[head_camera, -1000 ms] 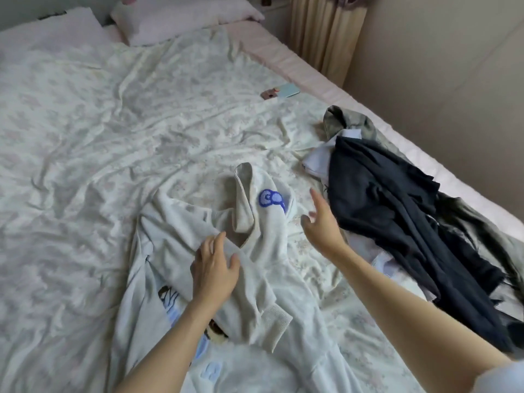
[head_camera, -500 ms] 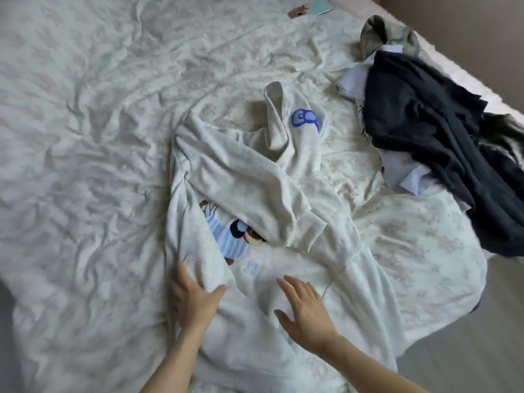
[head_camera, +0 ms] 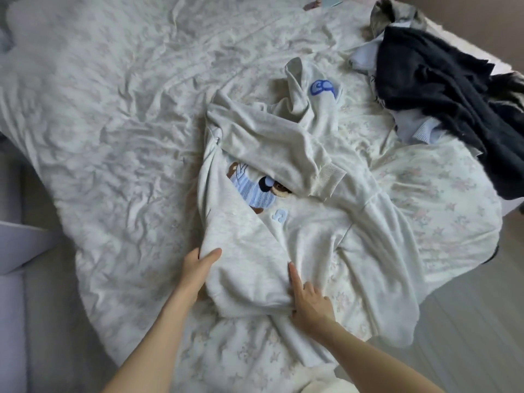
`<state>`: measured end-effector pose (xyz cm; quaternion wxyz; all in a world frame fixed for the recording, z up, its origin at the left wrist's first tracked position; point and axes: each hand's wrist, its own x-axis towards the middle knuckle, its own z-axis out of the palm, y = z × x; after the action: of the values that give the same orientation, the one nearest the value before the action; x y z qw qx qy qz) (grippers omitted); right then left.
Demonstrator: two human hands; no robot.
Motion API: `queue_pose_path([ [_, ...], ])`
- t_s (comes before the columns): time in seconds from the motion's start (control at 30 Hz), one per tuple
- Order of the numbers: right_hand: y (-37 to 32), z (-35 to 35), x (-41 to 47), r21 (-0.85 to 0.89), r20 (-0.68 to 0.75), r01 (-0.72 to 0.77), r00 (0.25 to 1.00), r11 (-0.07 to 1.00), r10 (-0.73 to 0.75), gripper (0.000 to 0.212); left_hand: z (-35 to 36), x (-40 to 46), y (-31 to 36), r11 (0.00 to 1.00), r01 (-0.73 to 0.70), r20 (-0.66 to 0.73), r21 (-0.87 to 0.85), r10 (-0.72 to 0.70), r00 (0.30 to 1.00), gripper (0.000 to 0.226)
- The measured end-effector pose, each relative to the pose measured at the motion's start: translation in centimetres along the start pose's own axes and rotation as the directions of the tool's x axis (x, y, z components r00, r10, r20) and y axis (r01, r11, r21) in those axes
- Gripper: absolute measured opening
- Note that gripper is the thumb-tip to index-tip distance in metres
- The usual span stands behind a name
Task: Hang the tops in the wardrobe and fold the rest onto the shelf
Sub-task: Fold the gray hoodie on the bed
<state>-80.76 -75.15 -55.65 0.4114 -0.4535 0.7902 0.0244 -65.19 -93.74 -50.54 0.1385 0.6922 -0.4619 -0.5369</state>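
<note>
Left hand (head_camera: 198,268) grips sweatshirt (head_camera: 255,251) hem fold, thumb on top; right hand (head_camera: 309,302) pinches hem, index finger extended. Sweatshirt near bed (head_camera: 113,123) front edge.

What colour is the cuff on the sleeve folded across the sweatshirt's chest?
Pale grey-beige ribbed cuff, slightly darker than the off-white sweatshirt; clearest in the head view.

a home bedroom: a bed (head_camera: 119,114) with rumpled floral sheets and strewn clothes (head_camera: 442,80).
</note>
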Motion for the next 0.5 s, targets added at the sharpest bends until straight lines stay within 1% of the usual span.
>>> queue_pose_path([
  [0.07, 0.1, 0.4, -0.7, 0.068, -0.044, -0.028, 0.999, 0.997, 0.031, 0.088, -0.6, -1.1, -0.6, 0.999, -0.035, -0.005, 0.021, 0.035, 0.999, 0.020],
  [0.17, 0.1, 0.2, -2.5, 0.109, -0.143, 0.010, 0.990, 0.994, 0.006, 0.067, -0.9, -3.0, -1.1, 0.986, -0.156, -0.072, 0.067, 0.160, 0.984, 0.025],
  [0.23, -0.3, -0.1, -4.3, 0.124, -0.237, 0.061, 0.971, 0.990, -0.030, 0.062, -1.5, -4.5, -1.4, 0.979, -0.197, -0.108, 0.055, 0.202, 0.974, 0.029],
  [0.3, -0.8, -1.1, -5.5, 0.171, -0.349, 0.116, 0.936, 0.978, -0.050, 0.056, -2.2, -5.1, -1.2, 0.970, -0.237, -0.131, 0.053, 0.242, 0.961, 0.033],
  [0.37, -1.3, -2.6, -6.8, 0.210, -0.436, 0.163, 0.898, 0.964, -0.057, 0.046, -3.4, -5.6, -1.1, 0.967, -0.247, -0.145, 0.059, 0.253, 0.957, 0.035],
  [0.43, -2.1, -4.6, -8.4, 0.175, -0.480, 0.214, 0.871, 0.961, -0.106, 0.041, -4.9, -6.4, -1.0, 0.964, -0.262, -0.147, 0.034, 0.264, 0.953, 0.034],
  [0.5, -3.1, -6.9, -9.7, 0.126, -0.488, 0.244, 0.859, 0.962, -0.154, 0.040, -6.4, -6.9, -0.4, 0.957, -0.287, -0.139, 0.042, 0.290, 0.947, 0.034],
])
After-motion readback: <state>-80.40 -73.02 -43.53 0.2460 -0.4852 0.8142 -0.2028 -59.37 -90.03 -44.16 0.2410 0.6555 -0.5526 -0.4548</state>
